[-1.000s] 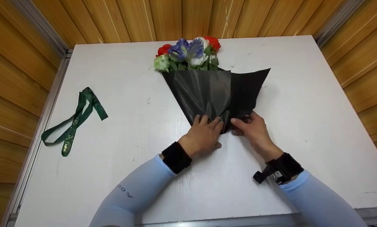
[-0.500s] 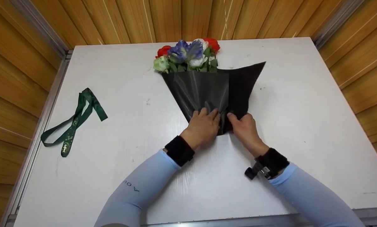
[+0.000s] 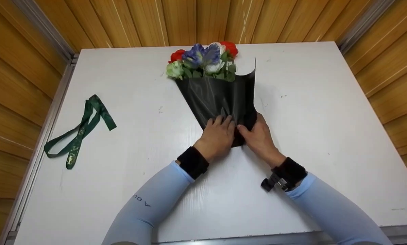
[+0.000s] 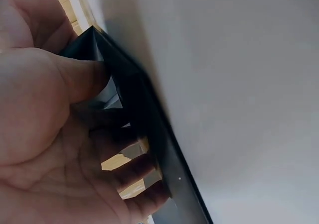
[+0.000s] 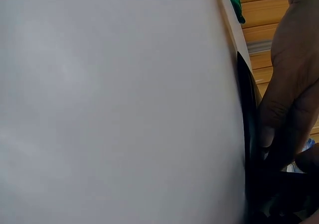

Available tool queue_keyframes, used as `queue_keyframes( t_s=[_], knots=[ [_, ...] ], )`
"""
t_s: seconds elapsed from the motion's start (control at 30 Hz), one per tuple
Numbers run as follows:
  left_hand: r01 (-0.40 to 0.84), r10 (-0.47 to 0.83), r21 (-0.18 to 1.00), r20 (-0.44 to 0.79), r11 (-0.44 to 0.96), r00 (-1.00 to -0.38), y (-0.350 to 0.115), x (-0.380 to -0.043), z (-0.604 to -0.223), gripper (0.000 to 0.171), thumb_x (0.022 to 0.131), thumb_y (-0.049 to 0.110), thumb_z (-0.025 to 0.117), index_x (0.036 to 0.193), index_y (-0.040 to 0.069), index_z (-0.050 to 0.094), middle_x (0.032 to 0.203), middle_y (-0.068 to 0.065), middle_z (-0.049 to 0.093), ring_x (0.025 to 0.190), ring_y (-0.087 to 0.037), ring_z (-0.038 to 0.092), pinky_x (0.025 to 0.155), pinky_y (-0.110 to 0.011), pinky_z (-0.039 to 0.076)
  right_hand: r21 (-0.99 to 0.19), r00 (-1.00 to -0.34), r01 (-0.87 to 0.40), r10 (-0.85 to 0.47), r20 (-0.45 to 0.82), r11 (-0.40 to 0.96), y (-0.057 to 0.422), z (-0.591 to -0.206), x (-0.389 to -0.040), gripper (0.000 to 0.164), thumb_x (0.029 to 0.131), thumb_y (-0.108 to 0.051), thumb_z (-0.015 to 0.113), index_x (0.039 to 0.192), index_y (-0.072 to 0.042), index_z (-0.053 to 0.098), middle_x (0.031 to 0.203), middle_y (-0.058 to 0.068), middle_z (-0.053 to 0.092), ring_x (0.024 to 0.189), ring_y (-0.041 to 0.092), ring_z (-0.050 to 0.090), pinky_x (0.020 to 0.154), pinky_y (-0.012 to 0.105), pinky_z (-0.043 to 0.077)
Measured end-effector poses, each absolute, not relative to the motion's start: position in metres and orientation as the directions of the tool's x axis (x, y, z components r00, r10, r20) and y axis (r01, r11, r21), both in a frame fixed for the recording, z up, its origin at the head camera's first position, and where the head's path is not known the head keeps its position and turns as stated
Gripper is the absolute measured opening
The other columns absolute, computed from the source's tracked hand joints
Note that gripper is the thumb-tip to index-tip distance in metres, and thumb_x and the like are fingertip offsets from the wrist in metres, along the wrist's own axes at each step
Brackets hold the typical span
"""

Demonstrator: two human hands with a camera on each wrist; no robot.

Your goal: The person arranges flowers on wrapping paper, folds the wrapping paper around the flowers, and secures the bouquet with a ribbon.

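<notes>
A bouquet of red, blue-purple, white and pale green flowers lies on the table in black wrapping paper. My left hand presses the lower part of the wrap with extended fingers. In the left wrist view, that hand's thumb and fingers touch the dark paper. At the narrow right end, my right hand pinches the paper's right flap, thumb on top. The flap's upper corner stands upright beside the flowers. The stems are hidden within the wrap.
A green ribbon with gold print lies loosely looped on the left of the white table. Wooden plank walls enclose the back and sides. A metal rail runs along the front edge.
My right hand has moved left, folding the right flap inward; its corner has swung up and left toward the flowers. My left hand has shifted slightly forward and stays pressed on the wrap.
</notes>
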State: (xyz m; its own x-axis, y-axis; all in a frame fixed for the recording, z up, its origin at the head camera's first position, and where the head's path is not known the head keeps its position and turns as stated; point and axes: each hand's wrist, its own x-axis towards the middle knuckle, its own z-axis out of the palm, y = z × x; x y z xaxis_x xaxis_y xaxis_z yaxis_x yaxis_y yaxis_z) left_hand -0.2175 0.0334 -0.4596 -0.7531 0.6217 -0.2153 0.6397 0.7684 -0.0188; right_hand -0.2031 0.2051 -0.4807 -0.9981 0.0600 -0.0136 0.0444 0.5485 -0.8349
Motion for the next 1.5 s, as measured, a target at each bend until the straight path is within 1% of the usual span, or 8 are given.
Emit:
queue_keyframes(
  t_s=[0.43,0.67,0.8,1.0,1.13,1.27,1.37,1.5],
  knots=[
    [0.634,0.624,0.034,-0.225,0.773,-0.749,0.027,-0.226,-0.458,0.061,0.112,0.045,0.045,0.163,0.012,0.041,0.172,-0.015,0.032,0.161,-0.035,0.024,0.128,-0.052,0.028,-0.839,-0.986,-0.164,-0.064,0.153,0.519,0.189,-0.479,-0.202,0.053,0.113,-0.018,0.042,0.166,-0.015,0.034,0.169,0.008,0.038,0.156,0.025,0.034,0.126,0.045,0.029],
    [0.624,0.656,0.201,-0.233,0.755,-0.718,0.017,-0.239,-0.461,0.073,0.111,0.039,0.051,0.165,-0.001,0.023,0.173,-0.024,0.021,0.162,-0.039,0.017,0.131,-0.051,0.021,-0.867,-0.984,-0.168,-0.130,0.120,0.469,0.177,-0.478,-0.201,0.059,0.115,-0.026,0.041,0.169,-0.013,0.023,0.172,0.012,0.030,0.159,0.027,0.030,0.129,0.045,0.026],
    [0.569,0.684,0.452,-0.136,0.687,-0.717,0.001,-0.255,-0.463,0.064,0.111,0.023,0.048,0.162,-0.008,0.024,0.166,-0.027,0.032,0.155,-0.036,0.035,0.127,-0.043,0.031,-0.810,-0.956,-0.278,-0.234,0.179,0.516,0.169,-0.478,-0.202,0.059,0.114,-0.020,0.044,0.168,-0.008,0.024,0.172,0.015,0.029,0.159,0.030,0.029,0.129,0.047,0.026],
    [-0.021,0.433,0.973,-0.121,0.229,-0.894,-0.026,-0.287,-0.472,0.043,0.106,0.008,0.050,0.149,0.010,0.053,0.135,-0.007,0.065,0.123,-0.017,0.062,0.108,-0.030,0.047,-0.718,-0.934,-0.341,-0.308,0.183,0.607,0.159,-0.482,-0.201,0.063,0.110,-0.015,0.048,0.168,-0.005,0.024,0.172,0.018,0.028,0.160,0.032,0.026,0.129,0.049,0.025],
    [-0.366,0.312,0.872,-0.267,-0.325,-0.912,-0.040,-0.298,-0.480,0.031,0.112,0.033,0.050,0.129,0.011,0.064,0.103,-0.001,0.072,0.092,-0.013,0.071,0.084,-0.027,0.058,-0.603,-0.897,-0.422,-0.408,0.169,0.678,0.149,-0.484,-0.201,0.062,0.110,-0.014,0.048,0.165,0.002,0.025,0.169,0.027,0.029,0.160,0.041,0.024,0.129,0.056,0.021],
    [-0.376,0.356,0.741,-0.197,-0.556,-0.914,-0.055,-0.302,-0.480,0.070,0.106,0.066,0.040,0.138,0.007,0.061,0.128,-0.006,0.070,0.119,-0.019,0.069,0.102,-0.034,0.056,-0.483,-0.867,-0.466,-0.492,0.082,0.741,0.141,-0.484,-0.200,0.056,0.113,-0.019,0.043,0.163,0.005,0.030,0.169,0.026,0.030,0.160,0.042,0.022,0.130,0.060,0.015],
    [-0.306,0.291,0.870,-0.199,-0.387,-0.936,-0.063,-0.301,-0.475,0.080,0.102,0.072,0.045,0.154,0.012,0.050,0.153,-0.007,0.056,0.138,-0.022,0.056,0.113,-0.039,0.048,-0.407,-0.855,-0.472,-0.518,-0.003,0.782,0.140,-0.483,-0.199,0.054,0.115,-0.022,0.038,0.162,0.004,0.034,0.170,0.023,0.031,0.161,0.040,0.020,0.130,0.061,0.012],
    [-0.254,0.077,0.946,-0.274,0.202,-0.959,-0.065,-0.297,-0.467,0.066,0.102,0.052,0.062,0.146,0.003,0.058,0.141,-0.015,0.064,0.119,-0.025,0.065,0.098,-0.037,0.053,-0.331,-0.844,-0.488,-0.533,-0.056,0.808,0.145,-0.482,-0.199,0.053,0.114,-0.022,0.040,0.161,0.004,0.037,0.169,0.021,0.033,0.162,0.038,0.021,0.130,0.060,0.013]
  ],
)
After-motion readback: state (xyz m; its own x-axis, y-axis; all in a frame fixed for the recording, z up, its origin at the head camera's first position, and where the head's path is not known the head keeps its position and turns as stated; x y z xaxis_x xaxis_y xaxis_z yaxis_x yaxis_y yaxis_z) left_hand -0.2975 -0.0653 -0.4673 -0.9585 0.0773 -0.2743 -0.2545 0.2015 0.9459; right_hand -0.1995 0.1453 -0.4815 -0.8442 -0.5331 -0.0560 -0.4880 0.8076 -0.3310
